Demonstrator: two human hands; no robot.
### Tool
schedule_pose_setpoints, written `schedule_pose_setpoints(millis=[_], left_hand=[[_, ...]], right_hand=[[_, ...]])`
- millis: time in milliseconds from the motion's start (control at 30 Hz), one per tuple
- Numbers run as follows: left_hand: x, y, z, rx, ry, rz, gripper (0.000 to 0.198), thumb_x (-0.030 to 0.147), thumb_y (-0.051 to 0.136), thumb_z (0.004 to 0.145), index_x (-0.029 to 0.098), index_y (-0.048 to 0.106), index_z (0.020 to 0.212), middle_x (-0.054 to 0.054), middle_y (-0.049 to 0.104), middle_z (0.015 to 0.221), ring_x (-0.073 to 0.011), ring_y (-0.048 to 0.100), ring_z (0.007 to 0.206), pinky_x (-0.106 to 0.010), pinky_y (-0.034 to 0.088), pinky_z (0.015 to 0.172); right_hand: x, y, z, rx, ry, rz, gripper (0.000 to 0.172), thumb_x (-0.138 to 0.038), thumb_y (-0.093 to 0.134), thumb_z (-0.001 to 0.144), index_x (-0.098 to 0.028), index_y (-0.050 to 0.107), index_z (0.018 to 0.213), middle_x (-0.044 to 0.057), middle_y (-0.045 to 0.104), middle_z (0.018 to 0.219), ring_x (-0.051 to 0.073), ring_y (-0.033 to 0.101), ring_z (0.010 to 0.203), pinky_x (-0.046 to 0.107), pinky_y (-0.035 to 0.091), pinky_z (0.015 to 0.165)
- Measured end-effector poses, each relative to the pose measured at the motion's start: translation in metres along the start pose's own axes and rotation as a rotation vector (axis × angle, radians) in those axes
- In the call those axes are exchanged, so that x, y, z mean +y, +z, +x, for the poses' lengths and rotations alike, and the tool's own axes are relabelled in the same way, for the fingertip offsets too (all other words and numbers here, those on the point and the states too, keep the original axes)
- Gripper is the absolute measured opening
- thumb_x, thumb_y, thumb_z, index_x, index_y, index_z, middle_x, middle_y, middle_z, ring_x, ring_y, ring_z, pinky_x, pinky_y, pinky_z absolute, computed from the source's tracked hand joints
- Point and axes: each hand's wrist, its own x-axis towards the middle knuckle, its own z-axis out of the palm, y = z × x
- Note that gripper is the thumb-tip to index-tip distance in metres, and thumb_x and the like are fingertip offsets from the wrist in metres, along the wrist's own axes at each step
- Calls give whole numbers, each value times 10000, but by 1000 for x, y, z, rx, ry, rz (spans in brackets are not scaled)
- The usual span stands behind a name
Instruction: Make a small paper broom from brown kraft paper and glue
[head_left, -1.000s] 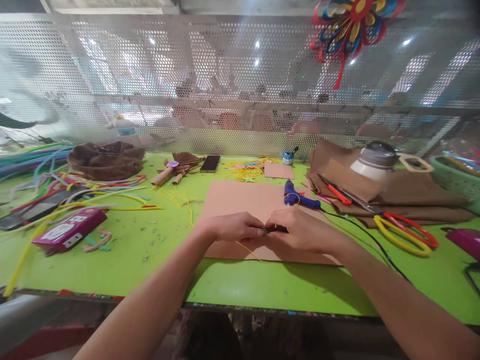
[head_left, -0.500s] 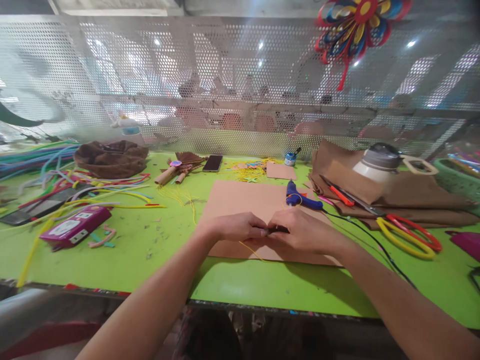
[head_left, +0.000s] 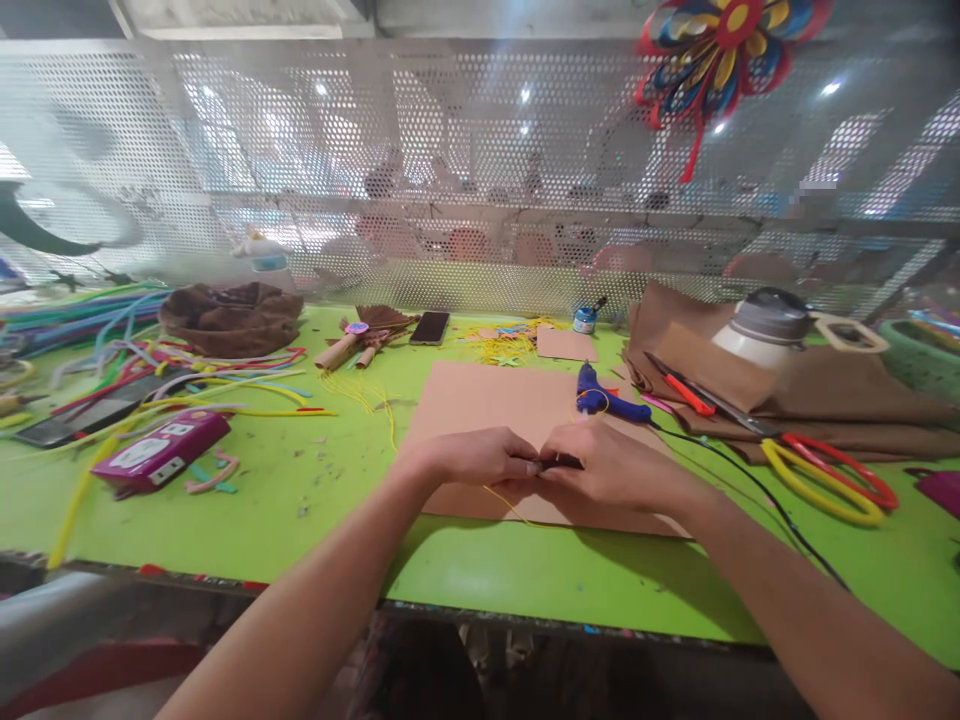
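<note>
My left hand [head_left: 487,457] and my right hand [head_left: 600,462] meet over a tan cardboard sheet [head_left: 487,395]. Both are closed, fingertips pinching a small dark brown piece [head_left: 559,462], mostly covered by the fingers; its exact kind cannot be made out. A thin yellow string [head_left: 514,508] trails from below my left hand across the sheet's near edge. Just beyond my right hand lies a blue glue gun [head_left: 604,397] on the sheet, its black cord running off to the right.
Large scissors [head_left: 825,480] and folded brown paper [head_left: 847,405] lie right, beside a grey-lidded jug [head_left: 765,325]. Behind are a phone [head_left: 430,328], rolled brown paper pieces [head_left: 341,352] and yellow scraps [head_left: 506,345]. Left are a purple box [head_left: 161,452], coloured strips [head_left: 217,385] and a brown cloth bundle [head_left: 232,318].
The whole view has shifted slightly to the left, so things appear a little further right. Both hands keep nearly the same pinch on the dark brown piece.
</note>
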Motion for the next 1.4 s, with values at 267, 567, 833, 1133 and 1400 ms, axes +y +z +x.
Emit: schedule_pose_setpoints(millis=[267, 567, 833, 1133, 1400], left_hand=[[-1, 0, 2, 39, -3, 72, 291, 353, 467, 825, 144, 668, 858, 9, 508, 610, -116, 432, 554, -239, 343, 567], [-3, -7, -2, 72, -5, 77, 345, 374, 466, 852, 123, 687, 935, 10, 509, 588, -100, 425, 529, -225, 348, 529], [-5, -18, -3, 646, -15, -1, 733, 507, 629, 738, 149, 428, 1346, -114, 656, 940, -194, 615, 772, -316, 474, 694], [18, 11, 1, 1183, 80, 276, 337, 477, 527, 826, 164, 586, 715, -41, 566, 697, -175, 528, 684, -302, 406, 661], [17, 15, 11, 762, 89, -372, 323, 444, 597, 761, 121, 612, 745, -7, 543, 647, -126, 482, 600, -238, 348, 551]], right_hand=[[-5, 2, -2, 4, -5, -101, 209, -289, 501, 887, -167, 667, 851, 72, 692, 802, 182, 589, 714, 275, 336, 609], [-12, 9, -1, 114, -38, -173, 131, -167, 486, 890, -155, 613, 919, 74, 667, 867, 196, 588, 778, 287, 356, 654], [-4, 12, 7, 288, 53, 140, 152, -146, 489, 866, -164, 634, 911, 60, 672, 852, 168, 578, 724, 279, 403, 649], [-9, 20, 20, 560, 355, 780, 133, -264, 575, 774, -145, 597, 830, -10, 574, 589, 119, 505, 515, 233, 393, 475], [-29, 26, 19, 581, 335, 957, 211, -353, 616, 782, -146, 592, 815, 3, 602, 583, 117, 511, 494, 235, 412, 472]])
